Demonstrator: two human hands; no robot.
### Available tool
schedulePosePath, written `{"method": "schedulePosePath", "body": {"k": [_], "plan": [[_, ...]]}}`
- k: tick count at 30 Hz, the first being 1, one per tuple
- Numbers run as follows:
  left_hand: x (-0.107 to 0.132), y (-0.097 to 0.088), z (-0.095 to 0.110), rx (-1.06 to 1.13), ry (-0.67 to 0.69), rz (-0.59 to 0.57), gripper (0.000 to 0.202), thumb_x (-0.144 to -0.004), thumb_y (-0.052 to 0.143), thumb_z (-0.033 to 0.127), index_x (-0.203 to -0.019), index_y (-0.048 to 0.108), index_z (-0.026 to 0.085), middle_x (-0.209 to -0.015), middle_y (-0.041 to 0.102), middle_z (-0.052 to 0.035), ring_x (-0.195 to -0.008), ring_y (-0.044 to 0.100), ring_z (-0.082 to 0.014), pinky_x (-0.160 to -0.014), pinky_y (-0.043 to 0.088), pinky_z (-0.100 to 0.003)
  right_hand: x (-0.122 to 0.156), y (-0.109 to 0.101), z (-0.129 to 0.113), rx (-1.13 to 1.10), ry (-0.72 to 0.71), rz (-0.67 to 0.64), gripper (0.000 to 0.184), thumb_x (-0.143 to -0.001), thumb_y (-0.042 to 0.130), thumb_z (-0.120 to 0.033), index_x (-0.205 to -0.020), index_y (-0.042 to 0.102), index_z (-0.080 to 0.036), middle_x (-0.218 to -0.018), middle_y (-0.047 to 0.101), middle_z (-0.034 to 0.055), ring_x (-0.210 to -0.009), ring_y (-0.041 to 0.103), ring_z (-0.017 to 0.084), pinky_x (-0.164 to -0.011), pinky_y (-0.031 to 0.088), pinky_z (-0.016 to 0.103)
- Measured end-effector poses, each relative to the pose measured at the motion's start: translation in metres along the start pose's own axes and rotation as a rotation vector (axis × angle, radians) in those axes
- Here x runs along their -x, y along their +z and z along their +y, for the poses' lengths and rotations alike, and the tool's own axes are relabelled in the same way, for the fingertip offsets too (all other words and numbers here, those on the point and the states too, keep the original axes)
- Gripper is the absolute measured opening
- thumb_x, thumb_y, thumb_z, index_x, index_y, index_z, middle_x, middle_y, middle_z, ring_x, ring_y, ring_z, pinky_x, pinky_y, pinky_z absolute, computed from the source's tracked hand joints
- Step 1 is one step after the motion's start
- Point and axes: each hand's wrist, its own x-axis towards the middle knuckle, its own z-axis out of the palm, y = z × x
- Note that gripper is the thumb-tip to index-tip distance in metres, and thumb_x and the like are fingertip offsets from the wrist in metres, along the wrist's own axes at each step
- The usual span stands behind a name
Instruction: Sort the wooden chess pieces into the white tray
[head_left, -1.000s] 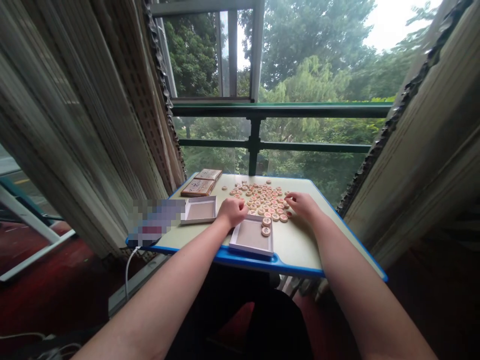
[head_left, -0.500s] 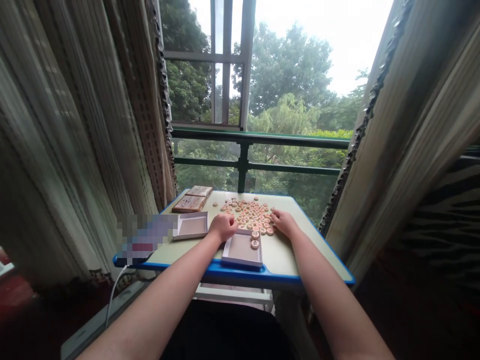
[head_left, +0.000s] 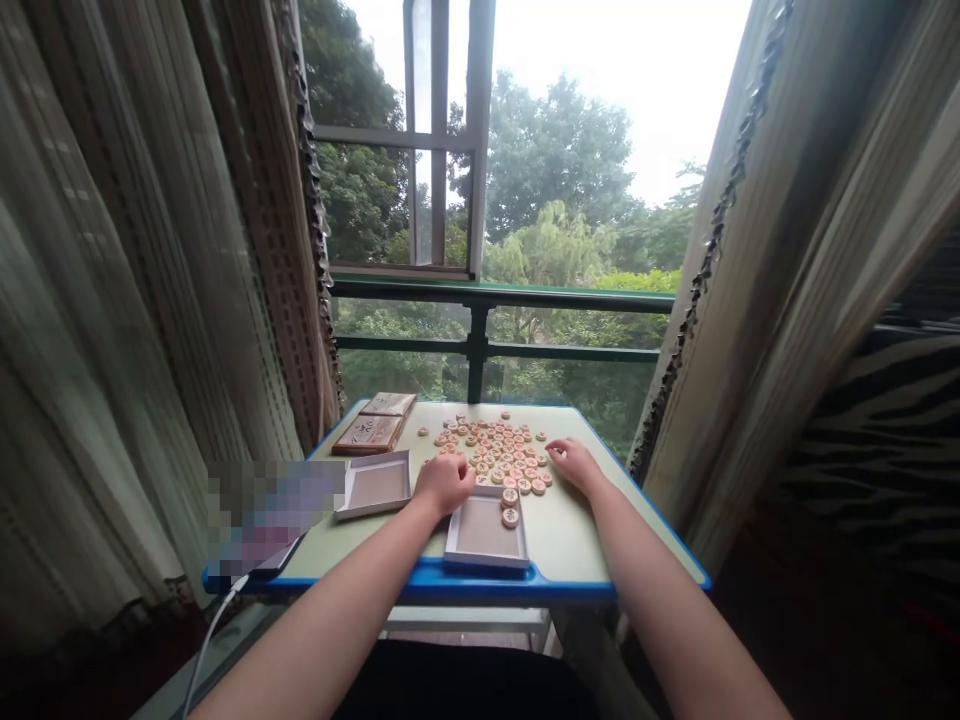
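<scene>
at the tabletop's near edge sat one tray, left hand, fingers curled together, beside it, right hand, fingers loosely apart, beside discs.

Glaring sky (nearly white), dim lower corners

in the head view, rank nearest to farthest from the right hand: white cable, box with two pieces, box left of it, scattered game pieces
From the right hand:
1. Scattered game pieces, just to its left
2. Box with two pieces, left and nearer the person
3. Other box, farther left
4. White cable, lower left of the picture
</scene>
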Motion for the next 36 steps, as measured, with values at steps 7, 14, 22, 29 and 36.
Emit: {"method": "schedulePosePath", "body": {"k": [7, 14, 22, 29, 36], "plan": [[0.0, 0.002, -0.006, 0.117, -0.064, 0.038, 0.024, -0.074, 0.048, 0.028, -0.053, 0.054, 0.018, -0.061, 0.061, -0.0024, -0.061, 0.053, -0.0138, -0.056, 0.032, -0.024, -0.001, -0.006, -0.002, -0.04, -0.033, -0.066, 0.029, -0.082, 0.049, -0.031, -0.096, 0.071, -0.018, -0.092, 0.064, 0.0072, -0.082, 0.058, 0.016, -0.078, 0.041, 0.024], [-0.008, 0.006, -0.01, 0.258, -0.142, 0.115, 0.024, -0.073, 0.048, 0.028, -0.051, 0.05, 0.018, -0.053, 0.055, 0.0009, -0.056, 0.049, -0.0124, -0.054, 0.032, -0.023, 0.001, -0.012, 0.001, -0.059, -0.043, -0.06, 0.025, -0.08, 0.052, -0.028, -0.089, 0.072, -0.016, -0.087, 0.064, 0.0071, -0.078, 0.058, 0.016, -0.075, 0.042, 0.024], [-0.007, 0.007, -0.008, 0.272, -0.078, 0.162, 0.025, -0.077, 0.047, 0.028, -0.057, 0.055, 0.017, -0.06, 0.058, -0.0011, -0.061, 0.051, -0.0127, -0.059, 0.036, -0.023, -0.003, -0.007, 0.002, -0.043, -0.058, 0.008, 0.033, -0.081, 0.049, -0.027, -0.109, 0.064, -0.016, -0.098, 0.06, 0.0074, -0.079, 0.055, 0.014, -0.079, 0.042, 0.025], [-0.04, -0.02, 0.01, 0.477, -0.097, 0.173, 0.025, -0.075, 0.052, 0.022, -0.097, 0.062, 0.015, -0.081, 0.067, -0.0037, -0.065, 0.058, -0.0127, -0.059, 0.044, -0.022, -0.003, -0.002, 0.004, -0.068, -0.038, 0.029, 0.027, -0.08, 0.051, -0.022, -0.099, 0.068, -0.016, -0.093, 0.06, 0.0064, -0.083, 0.055, 0.015, -0.083, 0.041, 0.026], [-0.054, -0.002, 0.021, 0.281, 0.181, 0.142, 0.019, -0.079, 0.048, 0.019, -0.086, 0.066, 0.017, -0.087, 0.068, -0.0049, -0.076, 0.06, -0.0155, -0.074, 0.046, -0.026, -0.005, 0.001, 0.002, -0.103, -0.099, -0.023, 0.023, -0.08, 0.054, -0.026, -0.089, 0.073, -0.019, -0.095, 0.061, 0.0077, -0.092, 0.056, 0.018, -0.088, 0.039, 0.026]]}}
